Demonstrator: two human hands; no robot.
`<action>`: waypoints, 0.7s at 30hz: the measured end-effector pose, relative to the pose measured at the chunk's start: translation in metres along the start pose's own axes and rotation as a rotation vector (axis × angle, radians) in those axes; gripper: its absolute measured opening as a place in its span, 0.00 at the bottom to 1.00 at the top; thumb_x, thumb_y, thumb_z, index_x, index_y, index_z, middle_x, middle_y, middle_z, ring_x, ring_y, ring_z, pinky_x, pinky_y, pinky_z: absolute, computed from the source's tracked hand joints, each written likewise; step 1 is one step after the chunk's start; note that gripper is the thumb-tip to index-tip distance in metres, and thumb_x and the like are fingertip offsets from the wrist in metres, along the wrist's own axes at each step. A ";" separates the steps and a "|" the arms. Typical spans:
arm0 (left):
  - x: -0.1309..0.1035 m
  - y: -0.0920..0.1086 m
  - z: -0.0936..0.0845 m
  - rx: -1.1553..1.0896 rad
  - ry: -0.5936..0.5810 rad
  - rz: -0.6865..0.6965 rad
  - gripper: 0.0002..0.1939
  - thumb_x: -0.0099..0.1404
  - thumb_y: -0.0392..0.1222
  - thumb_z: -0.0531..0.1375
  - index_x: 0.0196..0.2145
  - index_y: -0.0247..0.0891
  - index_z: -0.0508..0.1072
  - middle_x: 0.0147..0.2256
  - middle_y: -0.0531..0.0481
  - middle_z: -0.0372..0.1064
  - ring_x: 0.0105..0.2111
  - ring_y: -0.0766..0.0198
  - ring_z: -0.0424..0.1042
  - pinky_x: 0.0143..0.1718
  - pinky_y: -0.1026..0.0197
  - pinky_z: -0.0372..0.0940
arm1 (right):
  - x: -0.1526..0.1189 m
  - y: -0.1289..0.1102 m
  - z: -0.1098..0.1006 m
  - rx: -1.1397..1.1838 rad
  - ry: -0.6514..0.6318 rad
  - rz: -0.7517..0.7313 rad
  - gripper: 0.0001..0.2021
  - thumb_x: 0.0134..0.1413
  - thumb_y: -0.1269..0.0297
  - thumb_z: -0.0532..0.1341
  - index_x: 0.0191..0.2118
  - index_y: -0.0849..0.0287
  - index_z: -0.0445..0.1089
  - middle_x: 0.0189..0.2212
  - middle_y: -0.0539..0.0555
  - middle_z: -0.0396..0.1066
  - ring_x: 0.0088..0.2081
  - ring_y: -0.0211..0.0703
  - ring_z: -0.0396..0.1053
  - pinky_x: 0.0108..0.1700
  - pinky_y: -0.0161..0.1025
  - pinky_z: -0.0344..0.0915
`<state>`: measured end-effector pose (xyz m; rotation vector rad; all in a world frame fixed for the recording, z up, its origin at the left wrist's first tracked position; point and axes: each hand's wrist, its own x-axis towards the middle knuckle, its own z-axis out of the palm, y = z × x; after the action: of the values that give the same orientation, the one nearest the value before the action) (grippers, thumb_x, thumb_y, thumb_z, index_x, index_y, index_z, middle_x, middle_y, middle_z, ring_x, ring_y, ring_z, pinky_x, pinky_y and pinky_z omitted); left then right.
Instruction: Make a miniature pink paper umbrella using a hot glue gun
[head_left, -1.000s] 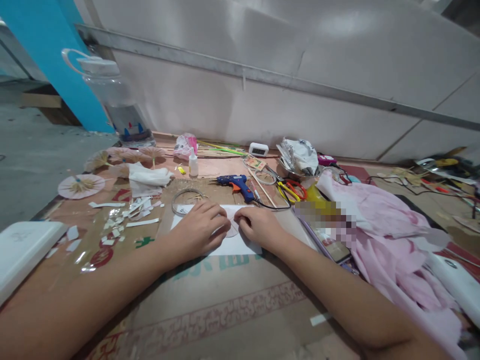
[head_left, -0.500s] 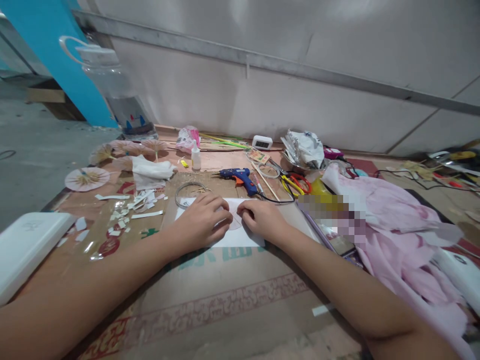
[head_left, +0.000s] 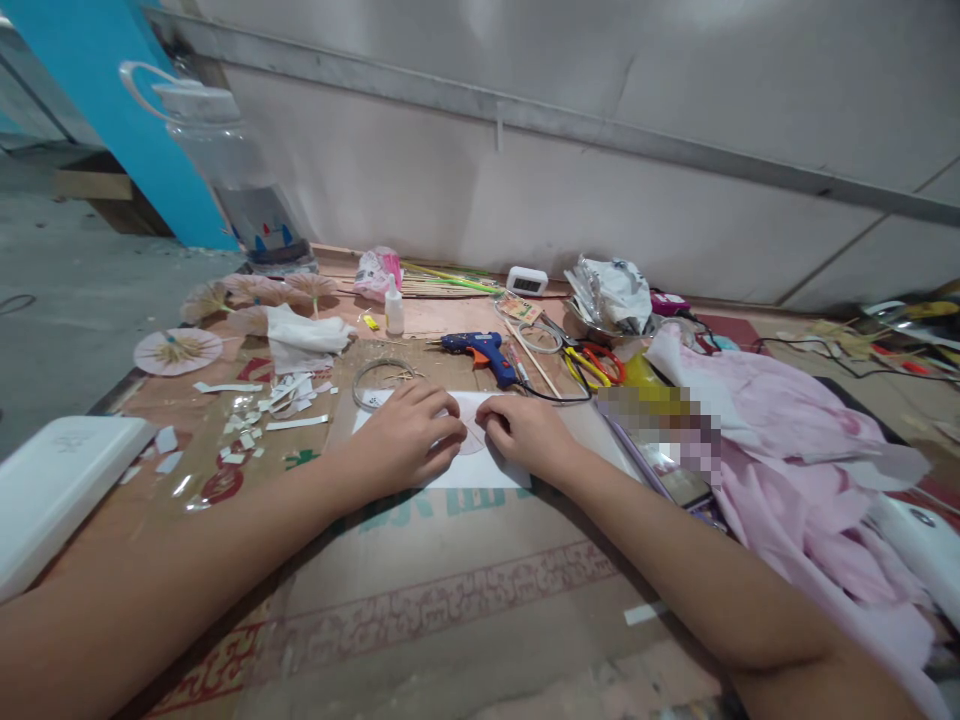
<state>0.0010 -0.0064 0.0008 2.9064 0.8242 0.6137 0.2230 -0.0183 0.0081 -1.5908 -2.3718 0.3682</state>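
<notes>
A thin pale pink piece with fine lines on it lies on a white sheet of paper between my hands. My left hand is closed, its fingertips curled at the piece's left edge. On the opposite edge, my right hand is closed in a pinch. Both sets of fingertips hide part of the piece, and its full outline does not show. Just behind the left hand rests a coil of wire. A blue hot glue gun lies beyond the hands, its nozzle toward the left.
White paper scraps and round pink parasol-like pieces are at left, near a white box-shaped object and a tall water bottle. Behind stands a small glue bottle. Pliers, a phone and pink cloth are at right.
The whole view has shifted very slightly. Both hands stay at the edges of the pink piece with almost no visible movement.
</notes>
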 end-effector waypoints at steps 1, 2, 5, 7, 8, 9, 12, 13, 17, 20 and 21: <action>0.000 0.000 0.000 0.002 0.003 0.001 0.08 0.71 0.40 0.57 0.42 0.40 0.76 0.43 0.45 0.73 0.46 0.53 0.69 0.52 0.49 0.60 | 0.000 0.000 0.000 -0.003 0.000 0.000 0.12 0.60 0.71 0.58 0.42 0.55 0.79 0.40 0.52 0.82 0.41 0.45 0.77 0.42 0.38 0.63; 0.000 0.001 0.001 0.005 0.007 0.001 0.08 0.71 0.40 0.57 0.43 0.39 0.75 0.43 0.45 0.73 0.46 0.53 0.69 0.52 0.49 0.60 | 0.000 0.000 0.000 -0.004 0.000 0.000 0.12 0.60 0.71 0.58 0.42 0.55 0.79 0.40 0.53 0.82 0.41 0.45 0.77 0.42 0.38 0.63; 0.000 0.002 0.002 0.007 0.029 -0.008 0.08 0.71 0.40 0.57 0.45 0.37 0.73 0.43 0.44 0.73 0.46 0.53 0.69 0.51 0.49 0.61 | 0.000 0.001 -0.001 0.000 0.002 -0.004 0.12 0.60 0.71 0.58 0.42 0.55 0.79 0.39 0.52 0.82 0.41 0.44 0.77 0.41 0.37 0.63; -0.001 0.002 0.002 -0.018 0.060 -0.034 0.08 0.69 0.39 0.58 0.45 0.36 0.71 0.42 0.43 0.73 0.46 0.53 0.70 0.51 0.50 0.62 | 0.000 0.001 -0.001 0.005 -0.001 -0.003 0.12 0.60 0.71 0.58 0.42 0.55 0.79 0.39 0.52 0.82 0.41 0.44 0.77 0.41 0.37 0.63; -0.001 0.001 0.002 -0.037 0.079 -0.051 0.07 0.68 0.39 0.59 0.44 0.36 0.71 0.41 0.44 0.73 0.45 0.53 0.70 0.50 0.51 0.62 | 0.000 0.001 -0.001 0.006 -0.002 -0.001 0.12 0.60 0.71 0.58 0.42 0.55 0.79 0.39 0.52 0.82 0.41 0.44 0.77 0.41 0.37 0.63; -0.001 -0.001 0.002 -0.056 0.096 -0.068 0.06 0.68 0.38 0.59 0.42 0.36 0.72 0.40 0.45 0.73 0.43 0.54 0.70 0.49 0.52 0.63 | 0.000 0.001 -0.001 0.005 -0.003 0.001 0.12 0.60 0.71 0.58 0.42 0.55 0.79 0.40 0.52 0.82 0.41 0.44 0.77 0.41 0.38 0.63; -0.002 -0.009 0.002 -0.087 0.130 -0.088 0.04 0.68 0.39 0.62 0.35 0.38 0.73 0.33 0.49 0.73 0.37 0.59 0.71 0.43 0.56 0.62 | 0.000 0.000 -0.001 -0.006 -0.006 0.006 0.12 0.60 0.71 0.58 0.42 0.55 0.79 0.40 0.52 0.82 0.41 0.44 0.77 0.41 0.37 0.63; -0.002 -0.012 0.002 -0.087 0.137 -0.079 0.06 0.69 0.41 0.62 0.33 0.38 0.73 0.32 0.50 0.73 0.35 0.60 0.71 0.42 0.56 0.62 | 0.000 0.000 -0.001 -0.010 -0.005 0.007 0.12 0.60 0.71 0.58 0.42 0.55 0.79 0.40 0.52 0.82 0.41 0.44 0.76 0.41 0.37 0.63; -0.001 -0.019 0.000 -0.058 0.125 -0.035 0.09 0.70 0.43 0.62 0.33 0.38 0.77 0.31 0.50 0.76 0.35 0.60 0.72 0.42 0.55 0.62 | 0.000 0.000 0.001 -0.014 -0.001 0.001 0.12 0.60 0.71 0.58 0.42 0.55 0.78 0.39 0.52 0.82 0.40 0.44 0.76 0.40 0.37 0.62; 0.001 -0.018 -0.002 -0.026 0.076 -0.043 0.12 0.73 0.43 0.59 0.33 0.38 0.78 0.33 0.49 0.78 0.37 0.59 0.73 0.43 0.54 0.62 | -0.001 0.001 0.000 -0.029 0.000 -0.020 0.11 0.60 0.71 0.57 0.41 0.56 0.77 0.38 0.53 0.81 0.39 0.45 0.76 0.39 0.37 0.61; 0.002 -0.017 -0.002 -0.021 0.058 -0.048 0.12 0.74 0.43 0.58 0.35 0.38 0.78 0.35 0.48 0.78 0.38 0.58 0.73 0.43 0.54 0.62 | -0.001 0.001 -0.001 -0.036 0.016 -0.025 0.11 0.60 0.70 0.57 0.41 0.56 0.76 0.38 0.53 0.81 0.39 0.45 0.75 0.39 0.37 0.60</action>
<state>-0.0071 0.0087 0.0009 2.8535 0.8853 0.7012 0.2244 -0.0191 0.0087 -1.5724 -2.3975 0.3080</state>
